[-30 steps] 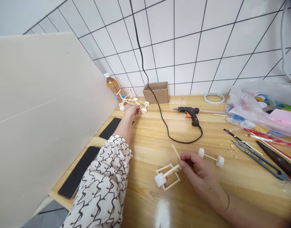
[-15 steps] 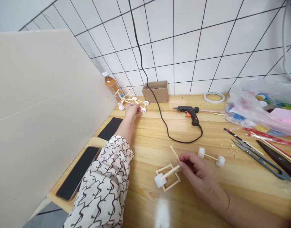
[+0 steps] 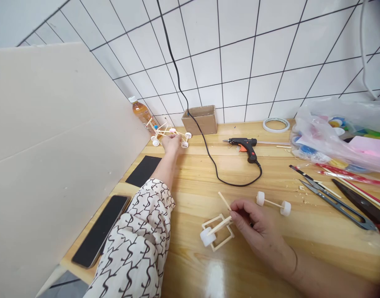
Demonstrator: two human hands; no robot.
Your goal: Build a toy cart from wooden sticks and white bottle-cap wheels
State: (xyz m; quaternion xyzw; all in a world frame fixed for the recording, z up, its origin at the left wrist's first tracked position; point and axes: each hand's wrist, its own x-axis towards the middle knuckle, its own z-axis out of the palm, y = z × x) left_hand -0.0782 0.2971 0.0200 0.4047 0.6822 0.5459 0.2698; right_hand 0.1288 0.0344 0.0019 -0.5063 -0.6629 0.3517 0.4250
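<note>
My left hand reaches far across the table, its fingers closed on a small car of wooden sticks with white round wheels. My right hand pinches a small wooden stick frame. One white wheel sits at the near end of a stick on it, and another thin stick points up from the fingertips. Part of the frame is hidden behind the fingers. Just beyond my right hand lies an axle with a white wheel on each end.
A black glue gun lies mid-table, its cord looping down from the wall. At the back are a cardboard box, a drink bottle and tape. Scissors and a plastic bag lie right; a phone lies left.
The whole view has shifted slightly, moving the scene a little to the left. Both hands keep nearly the same places and grips.
</note>
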